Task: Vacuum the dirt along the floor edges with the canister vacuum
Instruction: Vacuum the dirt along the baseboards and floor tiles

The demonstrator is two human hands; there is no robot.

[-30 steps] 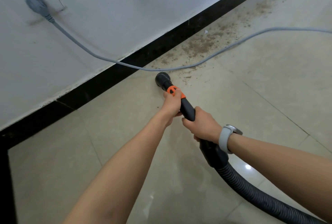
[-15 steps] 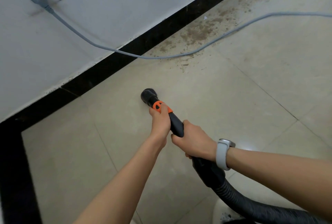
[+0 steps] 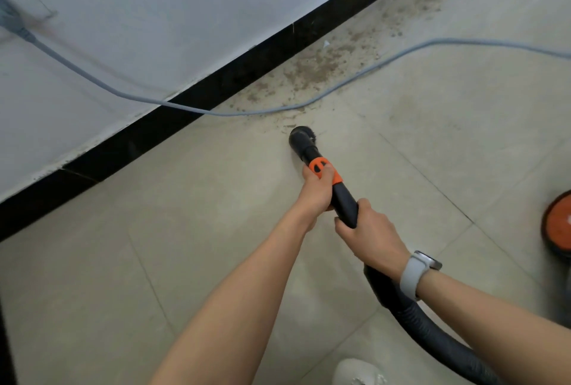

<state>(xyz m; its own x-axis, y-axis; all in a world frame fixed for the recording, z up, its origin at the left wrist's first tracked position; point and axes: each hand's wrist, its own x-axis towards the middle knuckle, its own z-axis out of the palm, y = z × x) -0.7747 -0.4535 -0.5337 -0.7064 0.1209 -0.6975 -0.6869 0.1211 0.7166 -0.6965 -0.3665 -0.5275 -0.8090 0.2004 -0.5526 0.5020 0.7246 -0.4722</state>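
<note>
Beige tiled floor (image 3: 154, 230) is bordered by black baseboard (image 3: 216, 88) under white wall (image 3: 154, 14). Wand (image 3: 341, 196) is grasped by left hand (image 3: 318, 191) and right hand (image 3: 372, 238); nozzle (image 3: 301, 139) is set beside dirt (image 3: 318, 66) near the baseboard, crossed by grey cord (image 3: 185, 106).

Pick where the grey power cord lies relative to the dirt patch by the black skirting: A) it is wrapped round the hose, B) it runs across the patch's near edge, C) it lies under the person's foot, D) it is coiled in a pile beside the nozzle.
B: the grey cord crosses the floor along the near edge of the dirt patch, beyond the nozzle, uncoiled and clear of the hose.
</note>
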